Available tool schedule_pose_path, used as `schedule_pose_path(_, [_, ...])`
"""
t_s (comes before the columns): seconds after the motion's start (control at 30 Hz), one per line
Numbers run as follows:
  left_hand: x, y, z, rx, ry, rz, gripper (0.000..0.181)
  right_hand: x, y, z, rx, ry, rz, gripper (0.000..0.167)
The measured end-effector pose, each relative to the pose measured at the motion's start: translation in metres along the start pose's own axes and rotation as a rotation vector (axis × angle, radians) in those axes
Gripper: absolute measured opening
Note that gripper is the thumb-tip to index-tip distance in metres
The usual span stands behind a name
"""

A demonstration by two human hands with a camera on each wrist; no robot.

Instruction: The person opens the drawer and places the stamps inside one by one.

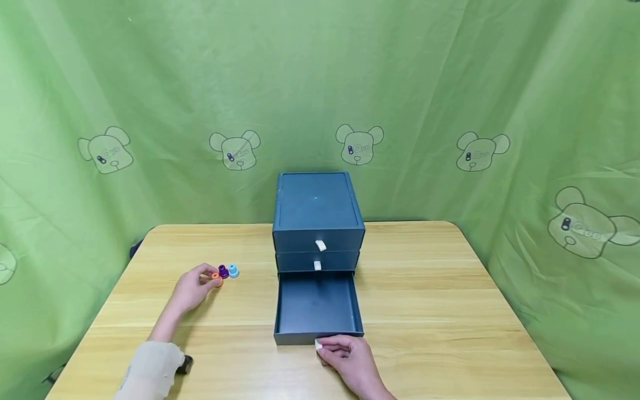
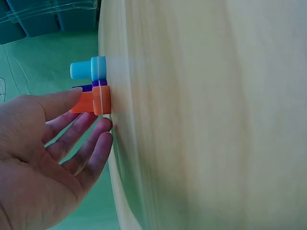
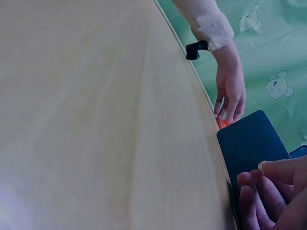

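My left hand (image 1: pixel 190 290) reaches over the left of the table and pinches a small orange stepped peg (image 2: pixel 101 99) between thumb and fingers. The peg's wide base stands on the tabletop. Close behind it are a purple peg (image 1: pixel 223 271) and a light blue peg (image 1: pixel 233 271) of the same shape. At the bottom drawer (image 1: pixel 295 338), pulled far out of the dark blue cabinet (image 1: pixel 316 203), my right hand (image 1: pixel 354 364) pinches the white pull tab (image 1: pixel 318 345) on its front. No object shows inside that drawer.
Two upper drawers (image 1: pixel 295 241) of the cabinet are closed, each with a white tab. The wooden table (image 1: pixel 425 289) has rounded back corners. A green curtain (image 1: pixel 310 83) with bear prints hangs behind and at both sides.
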State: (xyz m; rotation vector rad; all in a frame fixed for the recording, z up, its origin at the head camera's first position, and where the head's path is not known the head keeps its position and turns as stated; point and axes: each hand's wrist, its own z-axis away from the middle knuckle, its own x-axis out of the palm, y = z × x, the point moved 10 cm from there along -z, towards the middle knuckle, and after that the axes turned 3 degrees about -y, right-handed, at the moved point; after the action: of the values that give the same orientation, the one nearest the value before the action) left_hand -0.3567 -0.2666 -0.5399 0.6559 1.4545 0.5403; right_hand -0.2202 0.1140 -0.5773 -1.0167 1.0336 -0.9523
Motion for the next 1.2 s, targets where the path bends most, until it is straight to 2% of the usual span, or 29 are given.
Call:
schedule_pose_path(0.3, [-0.001,-0.001,0.000,0.005,0.005,-0.008,0.017,0.001,0.000,0.001,0.007,0.002,0.008,0.023])
schedule_pose_path(0.57, [-0.004,0.008,0.002,0.025,0.006,-0.015,0.018,0.001,0.001,0.000,0.011,-0.006,0.004,0.024])
schedule_pose_path(0.73, [-0.004,0.021,0.005,0.045,0.005,-0.001,0.021,0.001,0.000,0.001,0.005,-0.005,0.000,0.024])
schedule_pose_path(0.97, [-0.003,0.046,0.008,0.107,0.003,0.022,0.018,0.000,-0.002,0.002,0.008,-0.004,-0.008,0.024])
schedule_pose_path(1.2, [0.005,0.073,0.011,0.162,-0.021,0.057,0.019,0.001,-0.002,0.001,0.004,-0.008,-0.008,0.023])
